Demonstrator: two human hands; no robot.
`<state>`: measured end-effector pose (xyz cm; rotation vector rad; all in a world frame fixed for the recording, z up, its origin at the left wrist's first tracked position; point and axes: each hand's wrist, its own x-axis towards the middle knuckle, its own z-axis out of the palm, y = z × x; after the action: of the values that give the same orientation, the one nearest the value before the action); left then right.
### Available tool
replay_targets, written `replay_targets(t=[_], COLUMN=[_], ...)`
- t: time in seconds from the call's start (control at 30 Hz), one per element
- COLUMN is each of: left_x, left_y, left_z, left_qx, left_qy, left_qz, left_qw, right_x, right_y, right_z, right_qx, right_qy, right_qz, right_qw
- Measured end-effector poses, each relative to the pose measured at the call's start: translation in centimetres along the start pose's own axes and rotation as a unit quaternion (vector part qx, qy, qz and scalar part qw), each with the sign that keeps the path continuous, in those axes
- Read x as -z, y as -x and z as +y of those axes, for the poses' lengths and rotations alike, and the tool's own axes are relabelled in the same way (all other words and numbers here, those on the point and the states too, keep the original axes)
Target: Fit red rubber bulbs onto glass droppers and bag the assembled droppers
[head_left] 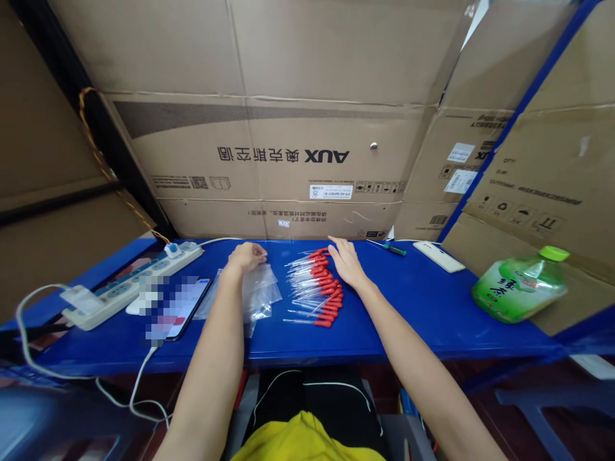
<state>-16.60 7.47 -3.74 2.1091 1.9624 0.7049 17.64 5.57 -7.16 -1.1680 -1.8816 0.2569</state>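
Clear plastic bags (262,291) lie loosely stacked on the blue table. My left hand (247,256) is closed at their upper edge, its fingertips pinched on what looks like a bag; the exact grip is partly hidden. To the right, several glass droppers (307,288) with red rubber bulbs (331,301) lie in a slanting column, thin tips pointing left. My right hand (346,262) rests beside the far end of this column, fingers stretched out, next to the topmost red bulbs. Whether the fingertips touch a bulb I cannot tell.
On the left are a power strip (139,278) with cables and a phone (185,310). A small green-handled screwdriver (394,249), a white flat device (438,256) and a green drink bottle (521,288) lie to the right. Cardboard (288,128) walls the back of the table (384,307).
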Motion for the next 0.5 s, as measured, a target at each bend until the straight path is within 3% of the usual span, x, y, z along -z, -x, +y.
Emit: replay_targets(t=[0.03, 0.1, 0.17, 0.3, 0.4, 0.5], left_x=[0.1, 0.4, 0.6, -0.4, -1.9, -3.3], left_y=[0.0, 0.1, 0.5, 1.7, 2.4, 3.0], left_z=[0.8, 2.7, 5.1, 9.6, 11.9, 13.3], left_qx=[-0.007, -0.111, -0.215, -0.349, -0.404, -0.409], left_qy=[0.006, 0.043, 0.076, 0.131, 0.149, 0.168], left_qz=[-0.002, 0.022, 0.056, 0.078, 0.083, 0.090], left_qw=[1.000, 0.993, 0.972, 0.924, 0.899, 0.892], right_x=[0.0, 0.1, 0.2, 0.5, 0.4, 0.1], right_y=[0.0, -0.2, -0.4, -0.6, -0.6, -0.6], right_z=[-0.1, -0.5, -1.0, -2.2, -2.9, -3.2], right_qx=[0.002, 0.009, 0.009, -0.035, -0.053, -0.058], right_qy=[-0.003, -0.018, -0.051, -0.197, -0.297, -0.359], right_qz=[0.004, 0.015, 0.031, 0.019, -0.027, -0.053], right_qw=[1.000, 1.000, 0.998, 0.980, 0.953, 0.930])
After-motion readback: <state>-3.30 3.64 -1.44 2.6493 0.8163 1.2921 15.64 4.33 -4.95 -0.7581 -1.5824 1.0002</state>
